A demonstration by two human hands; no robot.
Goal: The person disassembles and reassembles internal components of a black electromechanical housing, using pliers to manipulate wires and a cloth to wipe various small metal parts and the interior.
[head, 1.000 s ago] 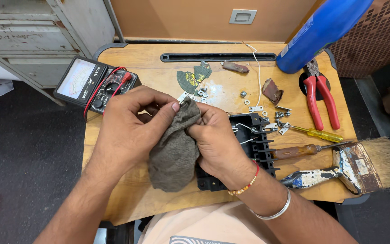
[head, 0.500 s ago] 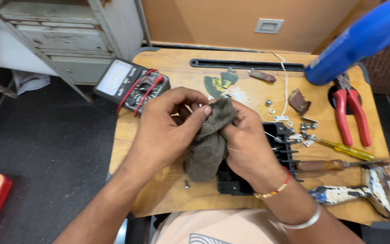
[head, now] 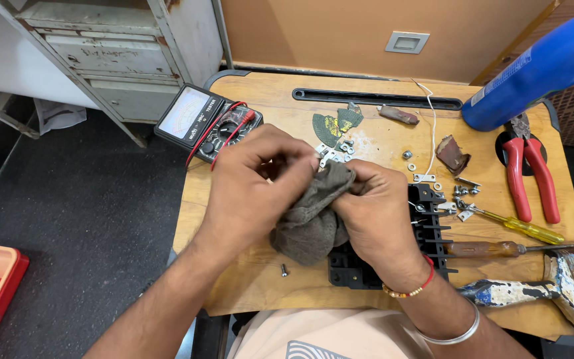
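Observation:
Both hands meet over the middle of a small wooden table (head: 247, 279). My left hand (head: 254, 189) pinches the top of a grey-brown cloth (head: 310, 223). The cloth's other side is gripped by my right hand (head: 377, 216), which wears a beaded bracelet and a metal bangle. The cloth hangs bunched between them. Whatever it wraps is hidden. Under my right hand lies a black plastic frame (head: 426, 233) with ribs and metal clips.
A multimeter (head: 200, 119) with red and black leads sits at the table's far left. Red-handled pliers (head: 529, 176), a yellow screwdriver (head: 523, 226), a wooden-handled tool (head: 493, 249), a paintbrush (head: 566, 282), loose screws (head: 340, 149) and a blue cylinder (head: 539, 70) fill the right. A grey cabinet (head: 114, 53) stands at left.
The view has swung left and closer, bringing in the floor and an orange bin. My hands have kept working the cloth, its top now pinched higher between the fingers.

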